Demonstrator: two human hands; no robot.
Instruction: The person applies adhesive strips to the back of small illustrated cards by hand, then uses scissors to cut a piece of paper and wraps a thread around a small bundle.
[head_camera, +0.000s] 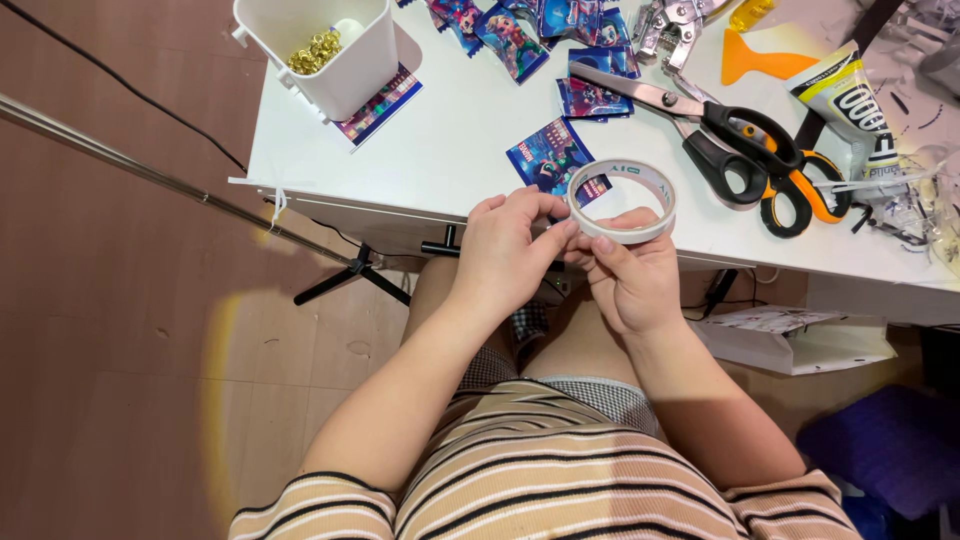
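Tape roll (622, 200) between both hands at table edge (400, 212)

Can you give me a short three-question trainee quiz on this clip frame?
1. True or false: both hands are on the roll of tape.
2. Which tool lies on the table just to the right of the tape roll? A) hammer B) scissors C) ruler
3. What fills part of the white bin at the table's far left corner?

Key:
1. True: the left hand pinches the roll's near edge and the right hand supports it from below.
2. B
3. Small gold-coloured pieces.
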